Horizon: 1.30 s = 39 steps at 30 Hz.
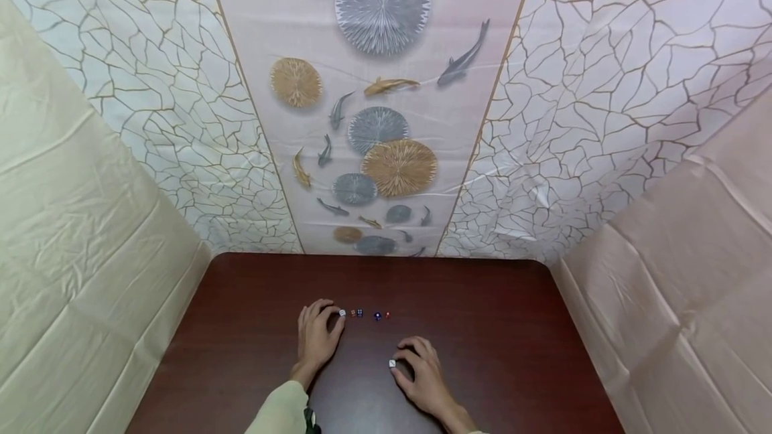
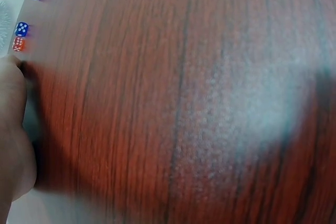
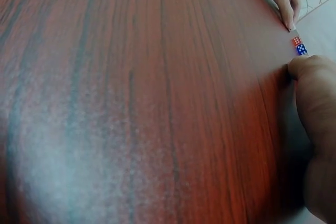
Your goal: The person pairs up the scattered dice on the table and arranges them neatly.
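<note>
On the left, my left hand (image 1: 318, 332) pinches a white die (image 1: 342, 313) between thumb and forefinger, at the left end of a line of dice. Just right of it sit an orange-red die (image 1: 353, 313) and a blue die (image 1: 360, 313) side by side. After a gap come another blue die (image 1: 377, 316) and a small red die (image 1: 388, 315). Closer to me, my right hand (image 1: 423, 375) holds a second white die (image 1: 392, 364) at the tips of thumb and forefinger. In the left wrist view, the left thumb side hides the white die.
A dark reddish wooden table (image 1: 253, 353) lies under both hands. Behind it hangs a patterned cloth (image 1: 386, 86) with fish and round shapes. Beige cloth walls (image 1: 675, 273) close in the left and right sides.
</note>
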{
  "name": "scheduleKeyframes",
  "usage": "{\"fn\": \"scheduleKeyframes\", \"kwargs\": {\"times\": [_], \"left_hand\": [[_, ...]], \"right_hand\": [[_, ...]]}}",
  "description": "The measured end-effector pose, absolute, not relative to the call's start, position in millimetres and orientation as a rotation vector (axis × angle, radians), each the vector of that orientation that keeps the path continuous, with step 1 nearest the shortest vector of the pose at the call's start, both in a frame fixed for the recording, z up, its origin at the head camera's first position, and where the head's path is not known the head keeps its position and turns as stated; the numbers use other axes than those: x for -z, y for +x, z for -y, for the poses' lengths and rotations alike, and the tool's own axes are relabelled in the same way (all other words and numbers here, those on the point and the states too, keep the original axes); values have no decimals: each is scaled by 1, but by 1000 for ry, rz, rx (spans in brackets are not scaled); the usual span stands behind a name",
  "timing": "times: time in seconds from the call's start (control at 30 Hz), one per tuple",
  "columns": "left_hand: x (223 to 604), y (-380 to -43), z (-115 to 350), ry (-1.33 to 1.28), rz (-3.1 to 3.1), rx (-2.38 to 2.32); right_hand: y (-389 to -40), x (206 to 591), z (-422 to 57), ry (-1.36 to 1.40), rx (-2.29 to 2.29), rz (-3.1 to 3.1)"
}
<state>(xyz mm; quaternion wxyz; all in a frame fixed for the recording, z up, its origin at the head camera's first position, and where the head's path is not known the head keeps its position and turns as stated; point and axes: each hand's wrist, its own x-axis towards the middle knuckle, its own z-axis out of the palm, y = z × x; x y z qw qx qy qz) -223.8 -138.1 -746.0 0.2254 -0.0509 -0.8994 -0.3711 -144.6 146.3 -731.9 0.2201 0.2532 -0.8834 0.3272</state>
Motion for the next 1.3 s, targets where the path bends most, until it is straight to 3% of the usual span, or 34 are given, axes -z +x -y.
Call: {"fn": "scheduleKeyframes", "kwargs": {"times": [0.63,1.3], "left_hand": [[731,-212,147,-219,2403,1038],[720,-171,134,-502,2401,985]], "right_hand": [[-143,732,-146,666,-924,2490],[-143,733,-145,651,-894,2476]]}}
